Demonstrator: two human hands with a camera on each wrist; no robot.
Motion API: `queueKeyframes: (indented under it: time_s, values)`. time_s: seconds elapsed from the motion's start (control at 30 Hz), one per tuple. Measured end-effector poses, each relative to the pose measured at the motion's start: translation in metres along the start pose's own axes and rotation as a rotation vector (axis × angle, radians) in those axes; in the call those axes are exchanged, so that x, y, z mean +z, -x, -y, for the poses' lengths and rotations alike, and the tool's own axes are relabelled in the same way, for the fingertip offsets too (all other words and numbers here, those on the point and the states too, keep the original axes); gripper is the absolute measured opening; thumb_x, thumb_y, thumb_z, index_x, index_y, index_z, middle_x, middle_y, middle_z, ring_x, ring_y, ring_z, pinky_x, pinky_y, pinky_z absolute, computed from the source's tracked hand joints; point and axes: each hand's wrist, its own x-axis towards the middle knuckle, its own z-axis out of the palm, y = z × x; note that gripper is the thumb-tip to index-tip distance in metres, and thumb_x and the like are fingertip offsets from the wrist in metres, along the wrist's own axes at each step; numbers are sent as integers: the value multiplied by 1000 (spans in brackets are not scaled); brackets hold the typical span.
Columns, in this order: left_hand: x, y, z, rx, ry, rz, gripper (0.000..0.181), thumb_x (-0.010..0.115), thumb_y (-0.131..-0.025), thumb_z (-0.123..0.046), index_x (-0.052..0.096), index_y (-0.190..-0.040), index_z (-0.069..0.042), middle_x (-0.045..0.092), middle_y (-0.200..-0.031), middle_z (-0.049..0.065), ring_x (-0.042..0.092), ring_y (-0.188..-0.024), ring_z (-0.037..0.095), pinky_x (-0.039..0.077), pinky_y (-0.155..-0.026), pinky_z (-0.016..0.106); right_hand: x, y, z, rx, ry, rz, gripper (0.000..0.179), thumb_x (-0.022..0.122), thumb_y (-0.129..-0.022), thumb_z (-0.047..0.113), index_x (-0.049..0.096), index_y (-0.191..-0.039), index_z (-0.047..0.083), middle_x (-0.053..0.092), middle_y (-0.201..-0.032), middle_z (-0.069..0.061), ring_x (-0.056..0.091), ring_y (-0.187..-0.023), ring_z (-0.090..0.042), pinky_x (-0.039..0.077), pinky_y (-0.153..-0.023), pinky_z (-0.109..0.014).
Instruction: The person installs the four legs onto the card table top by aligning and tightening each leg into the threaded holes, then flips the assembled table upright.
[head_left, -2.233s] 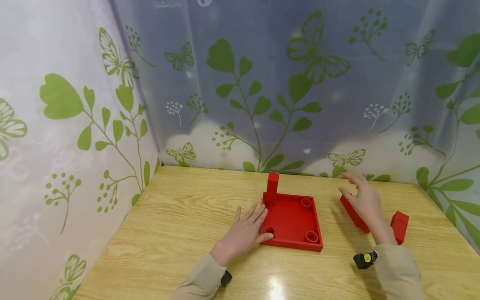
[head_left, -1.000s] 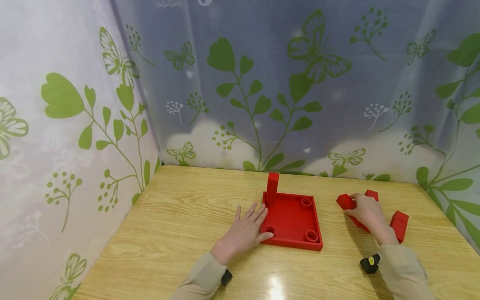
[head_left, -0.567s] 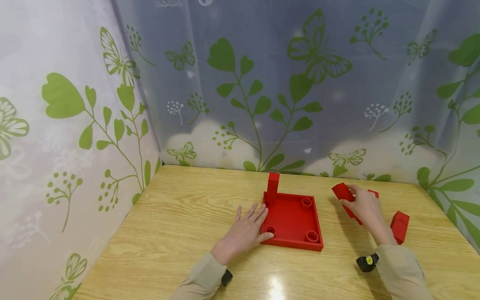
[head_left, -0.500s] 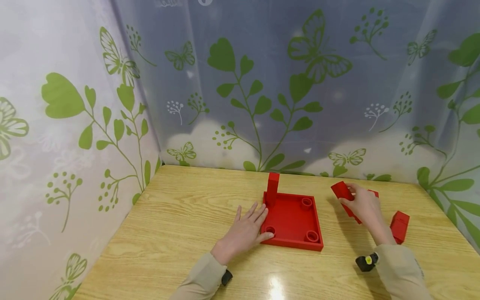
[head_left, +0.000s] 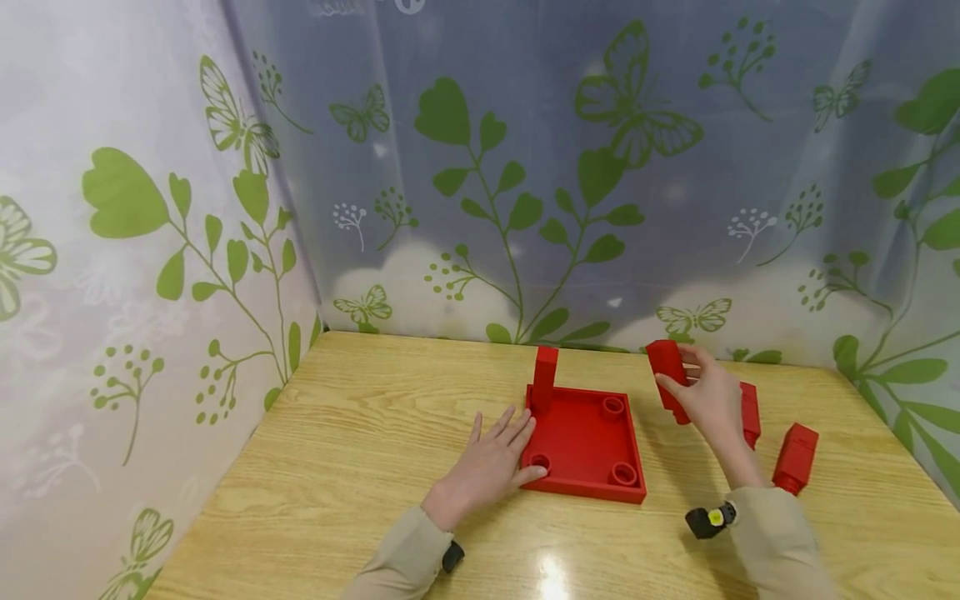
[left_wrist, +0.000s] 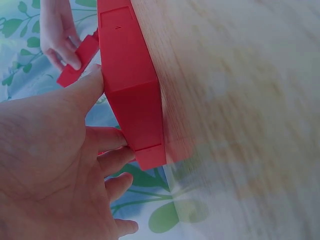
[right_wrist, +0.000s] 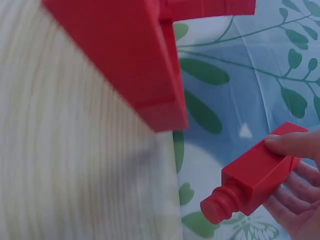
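My left hand [head_left: 483,467] lies with spread fingers against the left edge of a red square tray-like tabletop [head_left: 581,442]. A red square leg [head_left: 546,375] stands upright in its back left corner, and round sockets show in the other corners. To the right of the tabletop, my right hand [head_left: 714,398] pinches another red leg [head_left: 666,371] between thumb and fingers, tilted and raised off the table. In the right wrist view, that leg [right_wrist: 262,170] has a ridged, screw-like round end pointing away from the hand [right_wrist: 302,187].
Two more red legs lie on the wooden table [head_left: 360,417] at the right: one leg [head_left: 750,412] partly behind the right wrist, another leg [head_left: 797,454] farther right. A patterned curtain [head_left: 487,208] closes off the back and left sides.
My right hand has reached down, gripped one of the lying legs, lifted it and carried it left towards the tabletop. My left hand has stayed in place.
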Motion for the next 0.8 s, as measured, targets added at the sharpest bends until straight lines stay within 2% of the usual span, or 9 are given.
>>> queueKeyframes:
  time_s: [0.13,0.3,0.57,0.67,0.73,0.8]
  values:
    - [1,-1,0,1,-2,0,77,49,-101,-56,33,-159,-7,28,-166,7,20,-155,29,16,-120,64,5,-3,9,20,-114,-30,60,77,-91,16,51,-142,-4,62,-127,-33,65,-108,-49,54,-90,-58]
    - [2,-1,1,0,2,7,77,48,-101,-56,32,-159,-8,27,-167,6,19,-155,29,15,-120,64,14,-4,16,6,-236,-48,59,78,-90,14,52,-141,-3,63,-128,-29,65,-109,-45,53,-92,-55]
    - [3,-1,1,2,19,8,77,48,-102,-56,32,-159,-8,27,-167,5,18,-155,28,14,-121,64,27,-2,19,-41,-274,-16,53,79,-88,7,54,-134,-2,66,-124,-28,68,-106,-42,57,-89,-44]
    - [3,-1,1,0,22,5,77,48,-102,-55,32,-159,-7,27,-167,6,18,-155,28,14,-120,64,30,0,21,-58,-293,7,51,78,-89,7,54,-133,-2,66,-124,-27,67,-107,-42,58,-86,-27]
    - [3,0,1,-2,22,5,77,48,-102,-56,32,-159,-7,26,-167,6,18,-155,28,14,-120,64,31,0,22,-65,-306,15,50,78,-89,7,55,-132,-1,66,-124,-27,67,-107,-41,53,-82,-14]
    - [3,0,1,-3,22,5,77,48,-102,-55,32,-159,-7,26,-167,6,18,-155,28,14,-120,64,32,1,23,-69,-319,19,50,78,-89,7,55,-133,-1,66,-124,-26,66,-108,-41,47,-79,-6]
